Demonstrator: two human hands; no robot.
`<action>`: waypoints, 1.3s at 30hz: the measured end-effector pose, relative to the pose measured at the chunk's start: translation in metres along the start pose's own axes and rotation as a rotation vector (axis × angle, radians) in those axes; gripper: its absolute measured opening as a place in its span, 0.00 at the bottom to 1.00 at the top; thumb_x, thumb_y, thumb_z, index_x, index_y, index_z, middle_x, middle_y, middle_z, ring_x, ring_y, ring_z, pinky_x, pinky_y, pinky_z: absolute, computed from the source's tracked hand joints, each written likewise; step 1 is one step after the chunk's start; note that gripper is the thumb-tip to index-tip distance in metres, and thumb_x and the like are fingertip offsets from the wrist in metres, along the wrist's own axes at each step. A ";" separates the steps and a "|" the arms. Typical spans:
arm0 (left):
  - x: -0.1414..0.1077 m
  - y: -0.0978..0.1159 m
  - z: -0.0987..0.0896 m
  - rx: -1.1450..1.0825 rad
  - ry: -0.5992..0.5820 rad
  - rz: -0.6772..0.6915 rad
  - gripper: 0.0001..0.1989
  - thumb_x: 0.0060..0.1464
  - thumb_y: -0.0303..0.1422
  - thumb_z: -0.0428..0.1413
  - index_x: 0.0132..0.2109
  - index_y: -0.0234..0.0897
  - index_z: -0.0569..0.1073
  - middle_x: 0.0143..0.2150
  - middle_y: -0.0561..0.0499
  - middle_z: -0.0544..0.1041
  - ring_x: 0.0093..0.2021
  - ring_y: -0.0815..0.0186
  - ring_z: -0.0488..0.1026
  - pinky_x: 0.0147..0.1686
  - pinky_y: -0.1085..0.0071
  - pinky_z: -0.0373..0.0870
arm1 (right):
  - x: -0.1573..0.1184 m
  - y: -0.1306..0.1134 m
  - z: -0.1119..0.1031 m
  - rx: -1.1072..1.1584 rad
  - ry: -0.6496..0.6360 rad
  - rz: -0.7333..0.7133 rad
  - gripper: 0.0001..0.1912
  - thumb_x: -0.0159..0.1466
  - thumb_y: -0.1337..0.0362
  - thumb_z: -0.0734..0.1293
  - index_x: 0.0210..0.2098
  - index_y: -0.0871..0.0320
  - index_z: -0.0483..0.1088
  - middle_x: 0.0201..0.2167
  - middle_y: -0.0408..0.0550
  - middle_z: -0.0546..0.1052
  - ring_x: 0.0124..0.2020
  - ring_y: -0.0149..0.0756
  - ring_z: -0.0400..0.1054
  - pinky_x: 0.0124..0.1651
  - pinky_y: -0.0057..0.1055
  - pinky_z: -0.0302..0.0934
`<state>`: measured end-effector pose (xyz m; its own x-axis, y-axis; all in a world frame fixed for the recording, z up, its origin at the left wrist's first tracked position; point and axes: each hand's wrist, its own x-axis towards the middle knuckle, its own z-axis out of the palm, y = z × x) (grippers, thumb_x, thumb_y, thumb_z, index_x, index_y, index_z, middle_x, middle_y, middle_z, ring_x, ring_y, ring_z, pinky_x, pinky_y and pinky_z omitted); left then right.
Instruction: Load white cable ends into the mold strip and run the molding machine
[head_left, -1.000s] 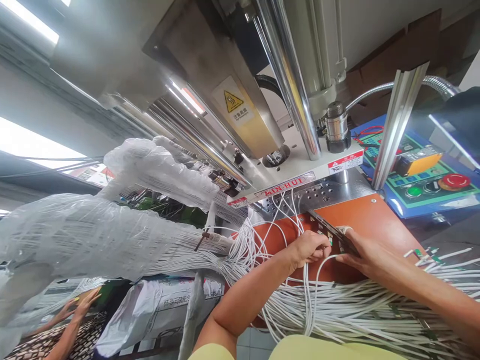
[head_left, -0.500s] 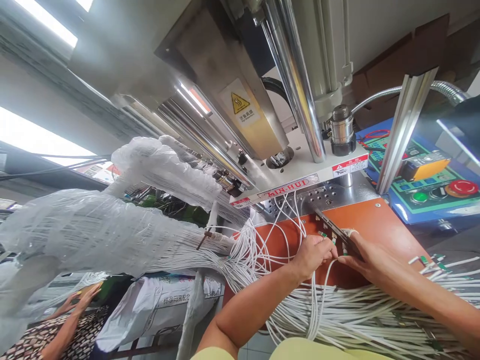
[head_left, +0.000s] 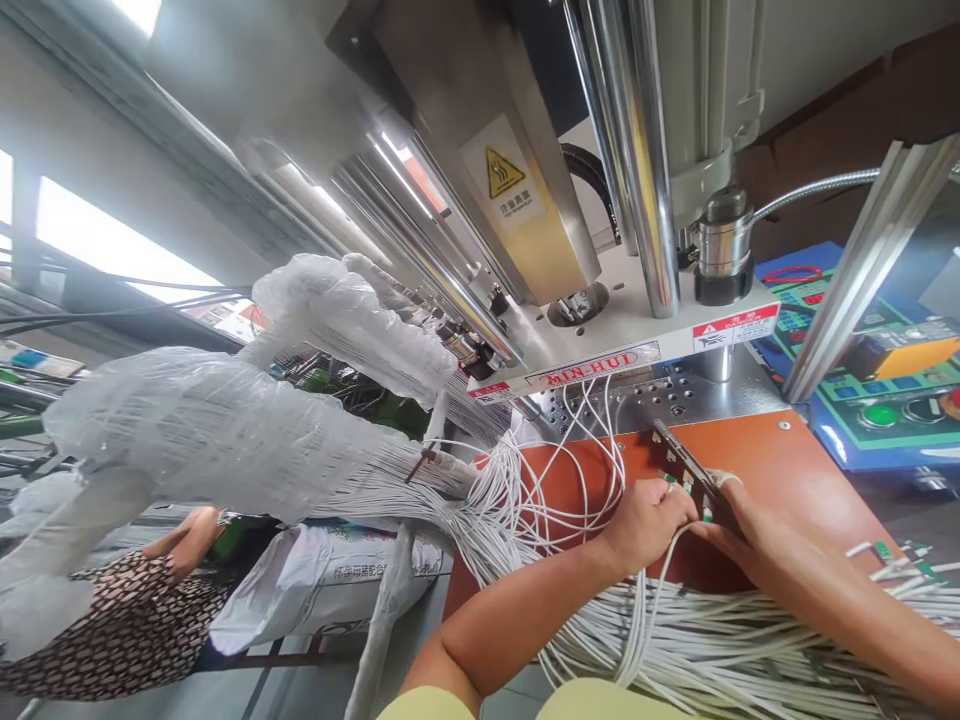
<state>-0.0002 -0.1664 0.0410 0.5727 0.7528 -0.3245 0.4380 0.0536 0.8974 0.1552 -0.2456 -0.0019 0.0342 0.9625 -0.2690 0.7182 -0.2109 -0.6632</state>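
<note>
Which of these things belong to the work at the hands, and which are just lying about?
In use: left hand, right hand, thin white wires, dark slotted metal strip, orange board.
Just nearby: white printed sack, blue control panel.

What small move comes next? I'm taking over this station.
Probably press the white wire by the left hand into the dark strip: that hand sits at the strip's edge, the right hand steadies the strip, and green-tipped wire ends already line it.

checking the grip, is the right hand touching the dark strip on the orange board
Touching: the head view shows the right hand closed on the lower end of the dark strip.
</note>
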 end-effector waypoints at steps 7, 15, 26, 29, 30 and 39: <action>0.005 -0.009 -0.002 0.017 -0.051 0.016 0.13 0.55 0.35 0.49 0.28 0.33 0.73 0.21 0.57 0.63 0.27 0.72 0.62 0.31 0.74 0.58 | -0.004 -0.001 0.006 0.002 0.093 -0.009 0.17 0.66 0.44 0.52 0.41 0.51 0.52 0.27 0.47 0.75 0.30 0.47 0.73 0.30 0.35 0.57; 0.006 -0.002 -0.017 -0.261 -0.281 -0.194 0.22 0.55 0.49 0.53 0.31 0.31 0.71 0.25 0.55 0.68 0.22 0.75 0.62 0.28 0.73 0.60 | -0.001 0.005 0.007 0.043 0.096 -0.022 0.19 0.64 0.44 0.53 0.45 0.50 0.54 0.26 0.46 0.74 0.28 0.46 0.72 0.31 0.37 0.57; -0.002 -0.014 -0.025 -0.410 -0.133 -0.101 0.29 0.48 0.49 0.63 0.48 0.28 0.76 0.32 0.46 0.79 0.27 0.69 0.74 0.36 0.70 0.70 | 0.003 0.010 0.002 0.105 0.065 -0.011 0.20 0.64 0.42 0.57 0.43 0.50 0.59 0.30 0.46 0.78 0.30 0.42 0.73 0.30 0.34 0.59; -0.002 -0.016 -0.020 -0.272 -0.051 -0.014 0.24 0.47 0.43 0.66 0.45 0.29 0.77 0.32 0.46 0.80 0.28 0.68 0.75 0.36 0.70 0.72 | 0.002 0.012 0.003 0.092 0.134 -0.080 0.18 0.64 0.44 0.58 0.42 0.50 0.61 0.31 0.46 0.78 0.30 0.43 0.73 0.31 0.35 0.60; -0.003 -0.016 -0.018 -0.224 -0.025 -0.007 0.21 0.48 0.43 0.65 0.43 0.30 0.77 0.32 0.45 0.80 0.29 0.67 0.76 0.36 0.69 0.72 | 0.002 0.011 0.003 0.089 0.144 -0.097 0.18 0.64 0.44 0.58 0.42 0.50 0.61 0.31 0.47 0.78 0.31 0.43 0.73 0.32 0.35 0.60; -0.007 0.007 -0.033 -0.263 0.202 0.096 0.16 0.53 0.41 0.62 0.40 0.31 0.79 0.35 0.43 0.82 0.26 0.69 0.76 0.32 0.73 0.72 | -0.002 0.003 -0.008 0.011 0.030 -0.028 0.22 0.66 0.42 0.54 0.48 0.51 0.57 0.34 0.49 0.78 0.33 0.45 0.73 0.37 0.38 0.61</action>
<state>-0.0241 -0.1500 0.0595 0.4425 0.8758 -0.1928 0.1798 0.1240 0.9759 0.1631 -0.2471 0.0021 0.0357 0.9727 -0.2293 0.7111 -0.1859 -0.6781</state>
